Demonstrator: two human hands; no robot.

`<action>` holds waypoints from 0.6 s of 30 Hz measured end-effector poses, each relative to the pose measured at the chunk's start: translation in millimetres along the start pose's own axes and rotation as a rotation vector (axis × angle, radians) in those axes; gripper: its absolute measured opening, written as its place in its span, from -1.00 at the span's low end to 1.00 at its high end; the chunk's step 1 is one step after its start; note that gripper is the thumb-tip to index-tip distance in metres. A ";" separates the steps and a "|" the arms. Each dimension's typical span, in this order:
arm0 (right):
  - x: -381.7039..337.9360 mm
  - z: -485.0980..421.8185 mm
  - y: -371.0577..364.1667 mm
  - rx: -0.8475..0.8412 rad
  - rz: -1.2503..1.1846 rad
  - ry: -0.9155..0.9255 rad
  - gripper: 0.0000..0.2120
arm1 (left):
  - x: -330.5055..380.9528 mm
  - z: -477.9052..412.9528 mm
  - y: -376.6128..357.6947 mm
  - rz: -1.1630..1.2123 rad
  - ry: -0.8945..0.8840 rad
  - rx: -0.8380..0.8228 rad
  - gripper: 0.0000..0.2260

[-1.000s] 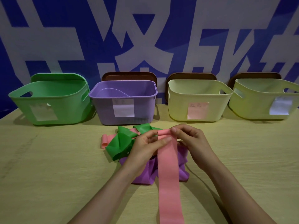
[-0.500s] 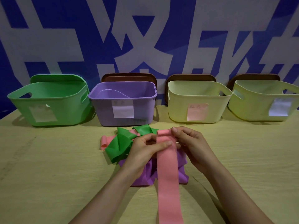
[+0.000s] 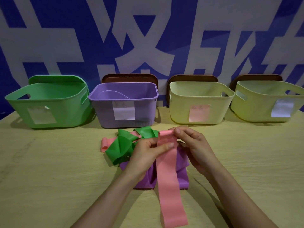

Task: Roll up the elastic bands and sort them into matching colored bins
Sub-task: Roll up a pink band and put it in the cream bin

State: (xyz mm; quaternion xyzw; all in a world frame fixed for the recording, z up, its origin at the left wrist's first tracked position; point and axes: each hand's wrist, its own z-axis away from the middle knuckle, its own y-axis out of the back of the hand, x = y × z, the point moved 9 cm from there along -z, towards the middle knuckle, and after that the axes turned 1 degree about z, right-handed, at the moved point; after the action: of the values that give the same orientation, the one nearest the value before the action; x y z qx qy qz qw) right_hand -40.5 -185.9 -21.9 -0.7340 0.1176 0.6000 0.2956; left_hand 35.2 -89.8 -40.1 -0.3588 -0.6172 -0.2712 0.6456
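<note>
Two hands, both pinching: left hand (image 3: 144, 155) and right hand (image 3: 195, 148) curl the far end of the pink band (image 3: 167, 183), mid tabletop (image 3: 49, 178), tail trailing near. Risk I note: a slack grip lets the springy roll unwind.

head cam | worn — looks forward and down | near table (image 3: 41, 186), bins (image 3: 65, 112) beyond | edges seemingly warped
</note>
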 end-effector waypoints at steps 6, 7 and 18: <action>2.8 -0.5 -0.5 0.030 0.013 0.063 -0.74 | 0.4 -0.1 4.2 0.024 -0.023 0.072 -0.77; 1.9 -0.4 0.6 0.050 0.039 0.077 -0.77 | -0.2 -0.4 3.9 0.026 -0.022 0.080 -0.80; -0.9 3.3 -3.2 0.016 0.106 0.092 -0.82 | -0.6 3.4 9.5 0.073 0.009 0.151 -0.79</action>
State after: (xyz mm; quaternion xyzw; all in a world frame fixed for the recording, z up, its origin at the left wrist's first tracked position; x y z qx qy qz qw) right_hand -41.7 -181.6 -20.6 -0.7512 0.1745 0.5794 0.2637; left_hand 40.5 -81.5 -42.1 -0.3299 -0.6195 -0.2018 0.6831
